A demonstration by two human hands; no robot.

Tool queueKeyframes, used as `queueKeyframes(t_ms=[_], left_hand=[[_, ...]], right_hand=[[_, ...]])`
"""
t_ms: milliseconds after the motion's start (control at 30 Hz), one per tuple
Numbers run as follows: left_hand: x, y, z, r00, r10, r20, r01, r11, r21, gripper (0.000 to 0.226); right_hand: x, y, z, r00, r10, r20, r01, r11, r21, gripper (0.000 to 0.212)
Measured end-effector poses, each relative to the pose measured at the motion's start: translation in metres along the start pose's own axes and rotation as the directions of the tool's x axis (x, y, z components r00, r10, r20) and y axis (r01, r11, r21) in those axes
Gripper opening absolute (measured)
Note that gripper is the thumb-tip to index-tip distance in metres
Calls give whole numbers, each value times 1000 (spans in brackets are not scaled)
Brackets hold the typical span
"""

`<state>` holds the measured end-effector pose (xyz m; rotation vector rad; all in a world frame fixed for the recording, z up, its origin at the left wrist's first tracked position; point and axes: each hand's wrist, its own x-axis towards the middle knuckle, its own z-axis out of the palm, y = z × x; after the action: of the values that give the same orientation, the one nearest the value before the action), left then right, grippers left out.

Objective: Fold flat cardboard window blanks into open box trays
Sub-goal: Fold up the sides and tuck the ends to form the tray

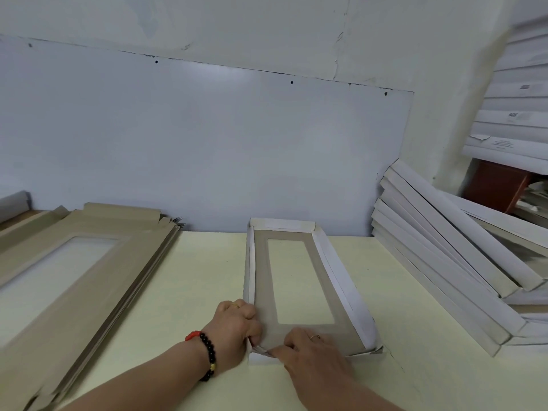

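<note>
A partly folded cardboard window tray (262,271) lies on the pale table, brown inside, white outside, with a rectangular window cut in its base. Its far wall and both long side walls stand up. My left hand (234,330), wearing a bead bracelet, grips the near left corner with curled fingers. My right hand (308,348) pinches the near end flap beside it and covers part of the near edge. A thick stack of flat brown window blanks (98,262) lies at the left.
Finished white trays (444,241) lean in a pile at the right, reaching the table's right side. More white boxes (516,114) are stacked high at the far right. A pale wall panel (207,143) stands behind the table (207,277).
</note>
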<state>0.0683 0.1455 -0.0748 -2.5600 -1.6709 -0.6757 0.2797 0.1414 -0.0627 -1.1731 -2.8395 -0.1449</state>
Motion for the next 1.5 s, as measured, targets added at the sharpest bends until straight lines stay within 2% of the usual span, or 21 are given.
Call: queueKeyframes(t_ms=[133, 200, 267, 333, 567, 733, 833, 967, 1067, 1200, 1500], left_hand=[[5, 0, 3, 991, -46, 129, 39, 998, 59, 39], [7, 2, 0, 986, -66, 150, 54, 995, 83, 37], [6, 4, -2, 984, -88, 157, 76, 994, 80, 37], [6, 6, -4, 980, -105, 170, 92, 992, 88, 36], [7, 6, -1, 975, -116, 188, 98, 990, 104, 35], [10, 6, 5, 954, -190, 234, 136, 964, 227, 28], [10, 5, 5, 941, -212, 263, 169, 970, 177, 29], [6, 3, 4, 949, -209, 234, 190, 977, 100, 30], [3, 3, 6, 949, -259, 177, 275, 959, -68, 34], [1, 2, 5, 937, -251, 243, 274, 960, -64, 44], [-1, 5, 2, 941, -263, 213, 277, 960, -38, 34]], right_hand=[[3, 1, -6, 1000, -6, 29, 2, 994, 108, 68], [10, -1, -11, 1000, -14, 24, 11, 990, 142, 51], [17, -5, -13, 995, -24, 99, 1, 975, 221, 32], [23, -11, -15, 997, -5, 75, -16, 961, 275, 23], [24, -16, -7, 999, 28, 47, -41, 949, 314, 38], [20, -19, 1, 997, 67, 41, -76, 961, 266, 43], [19, -20, 5, 995, 103, 21, -104, 961, 256, 39], [17, -21, 7, 995, 95, -3, -92, 965, 244, 38], [16, -22, 7, 996, 90, -12, -85, 972, 221, 37], [14, -21, 6, 997, 77, -20, -71, 973, 221, 34], [14, -25, 5, 996, 87, -4, -85, 981, 175, 36]])
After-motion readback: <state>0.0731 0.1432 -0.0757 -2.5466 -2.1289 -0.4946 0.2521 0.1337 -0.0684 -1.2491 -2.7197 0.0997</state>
